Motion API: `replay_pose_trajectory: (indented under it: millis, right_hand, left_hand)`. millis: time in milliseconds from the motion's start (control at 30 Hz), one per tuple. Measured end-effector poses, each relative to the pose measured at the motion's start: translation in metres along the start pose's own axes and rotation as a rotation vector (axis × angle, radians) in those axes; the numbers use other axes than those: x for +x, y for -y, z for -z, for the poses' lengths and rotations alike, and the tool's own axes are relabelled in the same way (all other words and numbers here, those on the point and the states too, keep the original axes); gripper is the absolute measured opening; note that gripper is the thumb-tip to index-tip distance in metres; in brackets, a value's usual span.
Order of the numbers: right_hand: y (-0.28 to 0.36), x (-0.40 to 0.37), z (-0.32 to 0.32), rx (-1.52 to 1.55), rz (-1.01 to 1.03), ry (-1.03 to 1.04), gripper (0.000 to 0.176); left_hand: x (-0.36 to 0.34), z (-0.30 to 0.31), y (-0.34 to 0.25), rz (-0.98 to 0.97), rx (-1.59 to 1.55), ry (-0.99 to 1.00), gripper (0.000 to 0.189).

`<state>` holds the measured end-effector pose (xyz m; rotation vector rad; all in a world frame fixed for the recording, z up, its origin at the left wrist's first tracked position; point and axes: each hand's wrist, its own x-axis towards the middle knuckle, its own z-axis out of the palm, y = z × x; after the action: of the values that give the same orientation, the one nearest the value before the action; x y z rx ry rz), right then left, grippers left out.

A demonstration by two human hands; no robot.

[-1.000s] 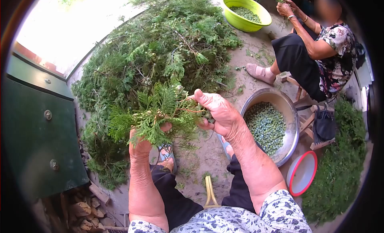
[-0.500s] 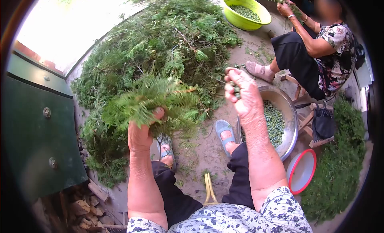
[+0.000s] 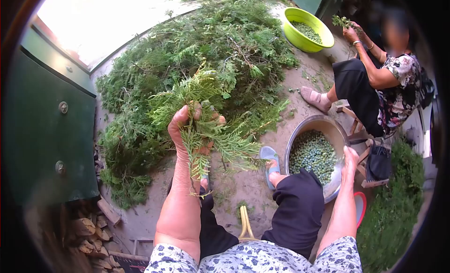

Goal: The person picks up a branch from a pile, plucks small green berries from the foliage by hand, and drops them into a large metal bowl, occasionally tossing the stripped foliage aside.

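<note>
My left hand [image 3: 190, 127] is raised in front of me, shut on a green conifer sprig [image 3: 206, 113] whose fronds fan out to the right. My right hand [image 3: 350, 159] hangs low at the right, over the near rim of a steel bowl [image 3: 323, 124] filled with small green berries [image 3: 311, 153]. Its fingers point down and nothing shows in them. A big heap of cut conifer branches [image 3: 197, 62] covers the ground ahead.
Another person sits at the upper right, their hands [image 3: 350, 34] on a sprig beside a lime-green bowl [image 3: 307, 28] of berries. A green metal door [image 3: 42, 127] is at left, firewood [image 3: 89, 226] below it. More greenery [image 3: 393, 212] and a red-rimmed basin [image 3: 361, 207] lie at right.
My right hand has dropped from in front of me down to the steel bowl, and the berries it held are gone from view. My left hand lifted the sprig higher and turned it.
</note>
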<state>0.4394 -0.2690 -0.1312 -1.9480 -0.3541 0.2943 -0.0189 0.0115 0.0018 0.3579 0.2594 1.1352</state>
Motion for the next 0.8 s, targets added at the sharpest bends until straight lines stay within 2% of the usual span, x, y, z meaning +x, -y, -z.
replay_pose_trajectory:
  millis: [33,67,100,167,200,233,267,300,333,367,400,433,467,533,567,633,700,733,800]
  right_hand:
    - [-0.007,0.0,0.01,-0.139,-0.059,-0.055,0.027]
    - [-0.007,-0.003,0.015,-0.28,-0.12,-0.113,0.025]
    - [-0.007,-0.004,0.019,-0.285,-0.124,-0.121,0.025]
    - [-0.005,-0.007,0.022,-0.314,-0.034,-0.149,0.025]
    - [-0.001,-0.004,0.017,-0.234,0.054,-0.126,0.028]
    - [0.026,-0.013,0.002,-0.083,0.018,-0.077,0.028]
    - [0.072,-0.03,-0.021,0.071,-0.013,-0.023,0.029]
    - [0.122,-0.05,-0.047,0.095,0.052,0.035,0.028]
    - [0.173,-0.077,-0.073,0.226,0.098,0.118,0.024]
    - [0.21,-0.099,-0.094,0.28,0.159,0.22,0.021]
    - [0.241,-0.123,-0.113,0.238,0.293,0.295,0.017]
    - [0.263,-0.144,-0.129,0.281,0.314,0.407,0.014]
    - [0.276,-0.161,-0.145,0.326,0.42,0.517,0.012]
    - [0.295,-0.191,-0.169,0.293,0.516,0.683,0.012]
    - [0.297,-0.199,-0.179,0.35,0.45,0.808,0.013]
    - [0.286,-0.211,-0.204,0.461,0.439,0.9,0.017]
    - [0.283,-0.215,-0.214,0.426,0.411,0.973,0.023]
    - [0.279,-0.215,-0.218,0.431,0.404,0.976,0.023]
    - [0.268,-0.214,-0.226,0.408,0.619,0.916,0.029]
  left_hand:
    - [0.002,0.006,-0.001,0.067,-0.137,0.166,0.024]
    - [0.001,0.003,-0.001,0.067,-0.095,0.138,0.026]
    - [0.001,0.003,0.0,0.076,-0.1,0.137,0.026]
    - [0.0,0.003,0.003,0.05,-0.078,0.099,0.028]
    - [-0.007,-0.02,0.006,-0.021,0.157,-0.108,0.033]
    - [-0.006,-0.017,0.007,-0.017,0.158,-0.105,0.033]
    - [-0.002,-0.012,0.007,-0.006,0.134,-0.011,0.033]
    - [0.0,-0.009,0.006,0.002,0.113,0.082,0.033]
    - [-0.003,-0.017,0.008,-0.026,0.147,-0.031,0.033]
    - [-0.004,-0.015,0.008,-0.027,0.149,-0.03,0.033]
    - [-0.003,-0.012,0.009,0.001,0.128,0.04,0.033]
    - [-0.003,-0.009,0.01,0.027,0.105,0.11,0.033]
    - [-0.004,-0.009,0.011,0.055,0.116,0.11,0.033]
    - [-0.008,-0.012,0.013,0.084,0.094,0.036,0.03]
    - [-0.01,-0.013,0.014,0.117,0.07,-0.042,0.029]
    - [-0.011,-0.01,0.014,0.145,0.08,-0.03,0.027]
    - [-0.014,-0.013,0.014,0.195,0.144,-0.028,0.03]
    - [-0.014,-0.019,0.013,0.271,0.044,-0.004,0.041]
    - [-0.015,-0.029,0.013,0.288,0.087,-0.056,0.044]
